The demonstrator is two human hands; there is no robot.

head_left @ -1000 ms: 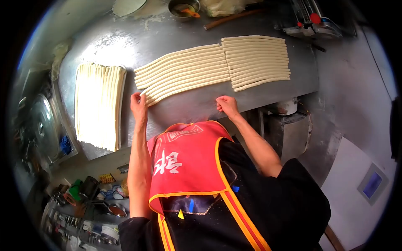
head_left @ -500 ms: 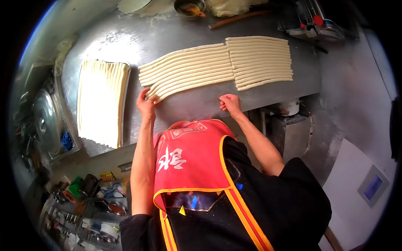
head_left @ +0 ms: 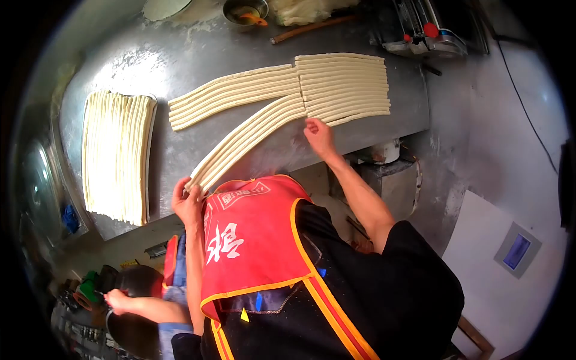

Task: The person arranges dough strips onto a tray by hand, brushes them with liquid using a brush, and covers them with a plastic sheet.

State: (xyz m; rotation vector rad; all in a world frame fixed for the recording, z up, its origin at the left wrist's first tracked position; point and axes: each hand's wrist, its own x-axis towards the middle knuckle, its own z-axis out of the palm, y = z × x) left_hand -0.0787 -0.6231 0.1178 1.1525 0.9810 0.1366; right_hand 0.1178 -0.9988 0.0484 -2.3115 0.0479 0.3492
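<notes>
Pale dough strips lie in rows on the metal table. My left hand grips the near-left ends of a bundle of strips, which slants toward the front edge. A wedge of bare metal separates it from the upper strips. My right hand, fingers curled together, touches or nearly touches the bundle's right end; what it pinches, if anything, is too small to tell. A block of shorter strips adjoins on the right. Upright rows of strips fill a tray at the left.
A metal bowl with an orange utensil and a wooden rod lie at the back. A machine with red knobs stands back right. At lower left, another person's hand is beside a dark pan.
My left hand has pulled the lower strips toward the front edge, opening a gap. My right hand has moved up to their right end. Another person's arm has appeared at lower left.
</notes>
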